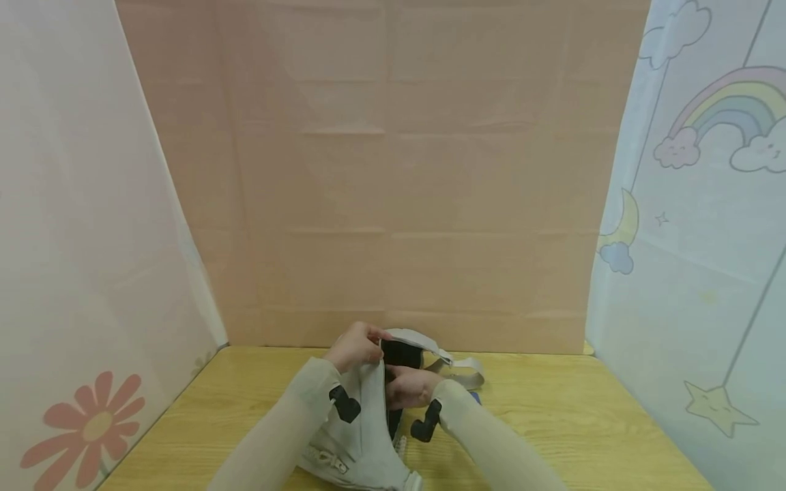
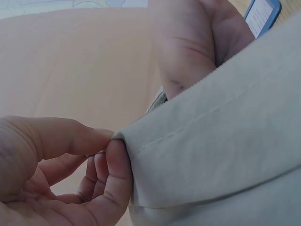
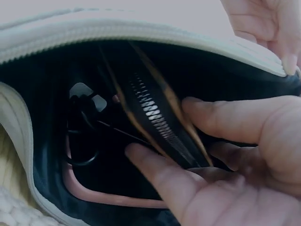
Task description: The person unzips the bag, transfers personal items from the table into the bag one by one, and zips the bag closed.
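A pale grey bag [image 1: 362, 426] stands on the table with its zipped mouth open and a dark lining showing. At one end of that mouth my left hand [image 1: 356, 346] pinches the fabric edge between thumb and fingers; the left wrist view shows this grip on the bag's corner closely. My right hand [image 3: 235, 160] is inside the bag, thumb and fingers on either side of a dark zippered wallet [image 3: 155, 113] with tan edges. Beside the wallet lie a black cable [image 3: 87, 115] with a light-coloured end and a pink-rimmed dark object [image 3: 113, 197] whose kind I cannot make out.
The bag's strap [image 1: 469, 375] loops onto the wooden table [image 1: 552, 409] at the right. A blue-edged card-like item [image 2: 265, 16] lies behind my right wrist. A brown backdrop [image 1: 399, 170] rises at the back, with printed cloth [image 1: 694, 273] along the sides.
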A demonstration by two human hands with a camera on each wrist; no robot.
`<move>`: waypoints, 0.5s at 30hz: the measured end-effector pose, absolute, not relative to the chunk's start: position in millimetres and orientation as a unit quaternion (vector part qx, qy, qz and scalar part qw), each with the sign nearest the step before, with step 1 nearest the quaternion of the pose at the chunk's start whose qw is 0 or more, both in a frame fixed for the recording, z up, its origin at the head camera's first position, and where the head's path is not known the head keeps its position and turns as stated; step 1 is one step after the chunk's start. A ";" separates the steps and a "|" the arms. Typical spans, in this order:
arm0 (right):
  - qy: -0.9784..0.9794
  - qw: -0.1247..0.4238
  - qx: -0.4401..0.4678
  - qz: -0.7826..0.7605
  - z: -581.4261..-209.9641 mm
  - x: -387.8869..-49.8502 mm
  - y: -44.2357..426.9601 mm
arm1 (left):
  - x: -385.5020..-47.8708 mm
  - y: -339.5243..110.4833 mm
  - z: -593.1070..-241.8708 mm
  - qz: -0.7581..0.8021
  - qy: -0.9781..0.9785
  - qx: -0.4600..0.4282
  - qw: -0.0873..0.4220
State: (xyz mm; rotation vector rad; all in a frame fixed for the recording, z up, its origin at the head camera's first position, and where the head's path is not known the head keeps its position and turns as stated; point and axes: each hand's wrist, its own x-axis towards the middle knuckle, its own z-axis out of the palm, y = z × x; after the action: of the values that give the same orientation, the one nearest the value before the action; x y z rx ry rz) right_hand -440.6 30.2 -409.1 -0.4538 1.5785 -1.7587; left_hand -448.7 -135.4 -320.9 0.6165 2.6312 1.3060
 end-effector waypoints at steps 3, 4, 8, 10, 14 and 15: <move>0.605 0.367 -0.183 -0.682 -408.6 -440.5 33.0 | -448.4 -136.3 -321.0 0.441 0.871 0.205 0.074; 0.604 0.367 -0.183 -0.683 -408.4 -440.2 34.3 | -448.7 -136.5 -321.2 0.444 0.869 0.203 0.076; 0.618 0.349 -0.177 -0.682 -408.9 -439.5 42.1 | -449.0 -136.9 -321.5 0.441 0.871 0.203 0.073; 0.625 0.341 -0.176 -0.680 -409.3 -439.1 47.2 | -449.4 -137.0 -321.8 0.438 0.873 0.203 0.072; 0.628 0.329 -0.177 -0.683 -408.5 -437.0 58.1 | -449.9 -137.0 -322.5 0.442 0.870 0.204 0.076; 0.629 0.327 -0.177 -0.683 -407.9 -435.8 61.3 | -450.1 -137.1 -322.8 0.445 0.868 0.205 0.078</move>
State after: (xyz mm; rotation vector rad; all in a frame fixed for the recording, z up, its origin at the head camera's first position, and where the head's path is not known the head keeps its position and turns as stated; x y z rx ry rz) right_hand -435.8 61.3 -407.9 -0.4648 1.6483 -1.7879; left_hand -450.1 -137.1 -322.8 0.6127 2.5993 1.3335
